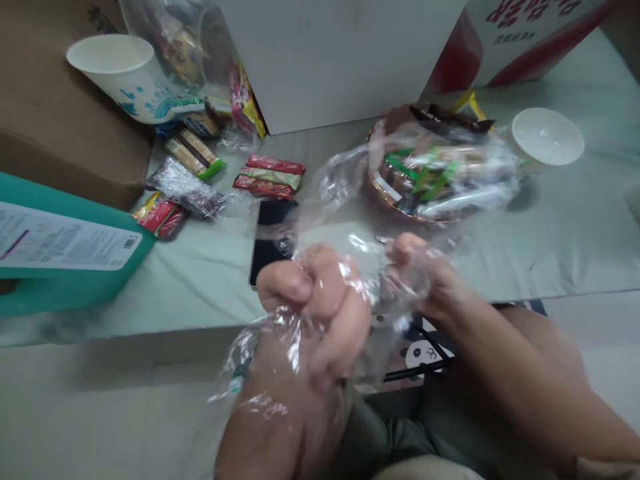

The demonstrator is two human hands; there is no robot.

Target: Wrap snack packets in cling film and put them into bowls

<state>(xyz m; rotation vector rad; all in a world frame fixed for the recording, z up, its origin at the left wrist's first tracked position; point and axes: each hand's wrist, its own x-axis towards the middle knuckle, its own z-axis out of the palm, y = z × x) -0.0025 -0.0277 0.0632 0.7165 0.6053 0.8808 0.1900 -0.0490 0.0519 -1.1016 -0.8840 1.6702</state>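
a: report the position of the clear plastic film [371, 288].
b: it spans both hands, above the near edge of the surface [195, 293].
a: finger state?
b: left hand [323, 300]: fingers curled into a fist, film over and around them; grip on it cannot be confirmed. right hand [417, 270]: fingers narrow, holding the film; detail blurred.
a: adjacent items?
b: phone [265, 233]: just beyond the left hand, near the same edge. bowl [376, 181] of wrapped snacks [440, 167]: farther from that edge, beyond the right hand.
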